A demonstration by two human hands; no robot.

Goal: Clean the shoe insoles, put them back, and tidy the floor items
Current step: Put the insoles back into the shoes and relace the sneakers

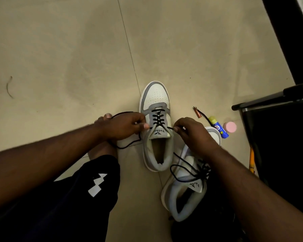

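A white and grey sneaker (155,96) stands on the tiled floor, toe pointing away from me, with a black lace (157,117) threaded through its eyelets. My left hand (122,125) pinches the left end of the lace, which loops down over the floor. My right hand (191,131) pinches the right end beside the tongue. A second matching sneaker (187,198) lies to the right, partly under my right forearm, its lace loose.
A battery (197,112), a blue and yellow tube (219,127) and a pink cap (230,126) lie on the floor right of the shoes. Black furniture (278,137) stands at the right. My foot and a black-trousered leg (68,198) fill the lower left.
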